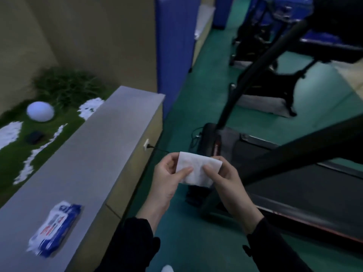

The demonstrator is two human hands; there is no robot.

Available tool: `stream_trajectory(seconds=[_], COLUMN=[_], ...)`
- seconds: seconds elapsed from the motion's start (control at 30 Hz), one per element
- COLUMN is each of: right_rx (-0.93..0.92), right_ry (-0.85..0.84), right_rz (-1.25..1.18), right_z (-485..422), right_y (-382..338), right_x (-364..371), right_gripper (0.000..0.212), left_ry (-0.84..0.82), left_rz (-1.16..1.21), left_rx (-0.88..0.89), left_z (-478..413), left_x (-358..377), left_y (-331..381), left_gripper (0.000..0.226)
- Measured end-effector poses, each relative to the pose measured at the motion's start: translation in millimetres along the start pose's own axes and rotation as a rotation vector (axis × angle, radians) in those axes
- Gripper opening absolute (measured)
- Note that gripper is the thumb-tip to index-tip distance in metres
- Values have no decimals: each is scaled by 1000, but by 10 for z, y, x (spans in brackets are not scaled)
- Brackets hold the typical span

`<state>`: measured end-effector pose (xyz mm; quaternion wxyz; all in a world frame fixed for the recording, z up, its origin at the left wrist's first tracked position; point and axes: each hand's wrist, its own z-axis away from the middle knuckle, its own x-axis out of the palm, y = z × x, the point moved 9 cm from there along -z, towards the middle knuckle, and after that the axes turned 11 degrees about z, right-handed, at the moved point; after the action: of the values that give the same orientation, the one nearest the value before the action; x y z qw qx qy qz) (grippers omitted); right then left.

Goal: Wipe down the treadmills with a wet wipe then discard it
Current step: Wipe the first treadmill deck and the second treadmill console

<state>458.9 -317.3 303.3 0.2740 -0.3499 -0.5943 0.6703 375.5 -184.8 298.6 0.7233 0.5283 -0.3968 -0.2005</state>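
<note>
Both hands at lower centre of the frame, left hand (167, 177) and right hand (225, 179) each with grip clamped on the white wet wipe (198, 168), thumbs on top. Blue wipes packet (55, 230) on grey counter (94, 154), lower left. Black treadmill (294, 179) at right, just beyond the wipe.

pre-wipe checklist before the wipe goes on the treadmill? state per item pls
1. Wet wipe out of the wipe pack: ok.
2. Left hand and right hand both pinching the wipe: ok.
3. Wipe fully unfolded: not ok, it looks folded into a small rectangle.
4. Nearest treadmill close on the right, nothing between it and the hands: ok.
5. Wipe wet enough: cannot tell.
6. Bin for discarding in view: not ok, none visible.
</note>
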Motion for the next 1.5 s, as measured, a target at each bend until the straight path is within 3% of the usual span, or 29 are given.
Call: stream_trajectory(seconds=[0.17, 0.43, 0.5, 0.6, 0.73, 0.83, 0.97, 1.13, 1.2, 1.5], right_rx=[9, 58, 87, 106, 156, 192, 282, 353, 382, 488], right_ry=[267, 482, 538, 616, 724, 796, 929, 1077, 1134, 1311], right_rz=[-11, 88, 108, 155, 231, 289, 355, 413, 416, 446], right_z=[489, 1538, 1802, 2179, 2700, 3113, 3722, 4356, 4594, 5206], right_y=[56, 254, 373, 533, 676, 834, 1102, 1254, 1338, 1581], right_x=[-832, -2153, -2475, -2965, -3578, -3998, -4471, -4828, -4959, -5629], right_gripper=[15, 9, 12, 40, 15, 15, 38, 29, 21, 38], left_ry=[-196, -465, -529, -691, -903, -987, -1091, -1236, -1311, -1532], left_rz=[-50, -335, -461, -824, -1139, -1206, -1275, -1449, -1455, -1427], left_rx=[-39, -88, -61, 103, 230, 266, 329, 529, 529, 536], left_z=[144, 674, 823, 1036, 1327, 1546, 1904, 2336, 2515, 2969], left_x=[748, 1860, 2137, 2568, 3095, 3481, 3972, 4503, 4736, 5769], left_y=[-267, -853, -1042, -1332, -1777, -2042, -2349, -2660, -2835, -3589], left_gripper=[33, 28, 24, 30, 43, 46, 47, 48, 48, 51])
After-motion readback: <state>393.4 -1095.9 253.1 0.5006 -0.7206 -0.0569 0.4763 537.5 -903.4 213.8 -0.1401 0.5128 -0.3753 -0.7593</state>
